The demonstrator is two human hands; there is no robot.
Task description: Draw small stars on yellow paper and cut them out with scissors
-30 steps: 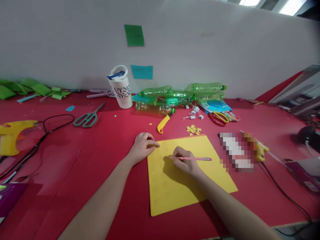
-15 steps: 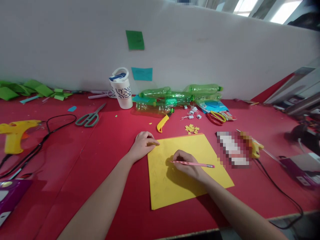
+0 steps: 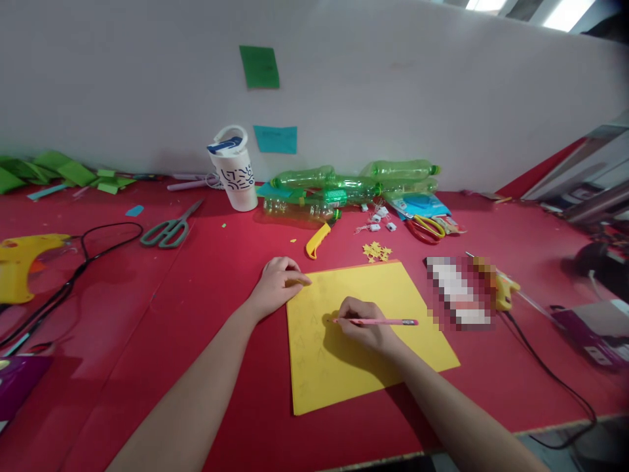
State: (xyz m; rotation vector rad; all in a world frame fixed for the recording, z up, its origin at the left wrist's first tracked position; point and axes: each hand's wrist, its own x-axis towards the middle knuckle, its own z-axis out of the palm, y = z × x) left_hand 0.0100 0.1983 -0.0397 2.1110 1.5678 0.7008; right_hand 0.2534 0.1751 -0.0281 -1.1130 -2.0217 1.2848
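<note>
My right hand (image 3: 366, 324) is closed around a pink pencil (image 3: 383, 322). The pencil's tip is at the surface of a yellow sheet of paper (image 3: 403, 360), and its eraser end points right. Faint small pencil outlines run down the left part of the sheet, which lies on at least one more sheet with an orange edge showing. My left hand (image 3: 280, 282) rests at the sheet's upper left corner, thumb and forefinger apart and touching it. Just beyond the sheet are a pile of small yellow stars (image 3: 377, 252) and a yellow box cutter (image 3: 317, 241).
Green plastic bottles (image 3: 354, 190) lie along the wall beside a white tumbler (image 3: 236, 177). Grey scissors (image 3: 170, 229) and a yellow glue gun (image 3: 19, 262) are on the left. To the right are red-and-yellow-handled scissors (image 3: 427, 228), another glue gun (image 3: 504, 288) and its trailing cord.
The pencil has shifted slightly in my right hand's grip area, its eraser end a little left and up. My left hand keeps its place at the corner. The view has turned slightly.
</note>
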